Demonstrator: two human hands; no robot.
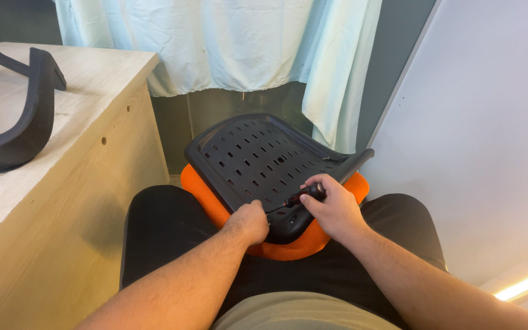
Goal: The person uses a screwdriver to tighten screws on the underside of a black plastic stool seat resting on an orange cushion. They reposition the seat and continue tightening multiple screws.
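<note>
Chair seat (258, 162) lies upside down across the person's lap, black slotted plastic underside facing up, orange mesh cushion (206, 195) showing beneath its edges. It rests on both thighs, tipped slightly toward the body.

Left hand (250, 221) is closed on the near edge of the black underside, bracing it. Right hand (331, 205) is wrapped around the dark handle of a tool (304, 197) (looks like a screwdriver or hex driver; the tip is hidden by the fingers and the plastic), pointed at the near part of the underside.

A black bar (349, 164), possibly a lever or bracket, sticks out from the right side of the seat, touching it; whether it is fastened I cannot tell.

On the pale wooden surface (93, 91) at left, well apart from the seat, sits a curved black armrest piece (25, 116), not attached to anything.

Judgement on progress: work on the seat underside is under way at one fastening point near the front edge. No screws or loose hardware are visible, so how many fastenings are finished cannot be read. The armrest lying separate suggests the chair is far from whole.

Background: pale curtain (227, 43), white panel (490, 134) at right.
</note>
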